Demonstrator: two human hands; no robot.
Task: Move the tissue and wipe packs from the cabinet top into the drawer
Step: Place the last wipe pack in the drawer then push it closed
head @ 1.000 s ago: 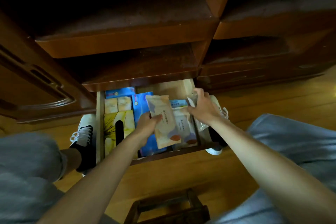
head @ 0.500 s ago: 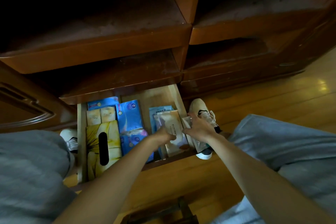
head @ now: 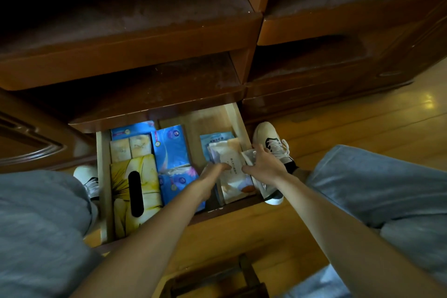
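Lying in the drawer (head: 235,118), wipe pack (head: 233,169) touches both hands' fingers (head: 223,166)

dark brown wooden cabinet (head: 135,38) with dusty shelves stands on a glossy yellow wood floor (head: 377,128) catching light.

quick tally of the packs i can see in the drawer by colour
blue packs: 4
small cream packs: 2
yellow tissue box: 1
white-and-peach wipe pack: 1
clear pack in right hand: 1
total: 9
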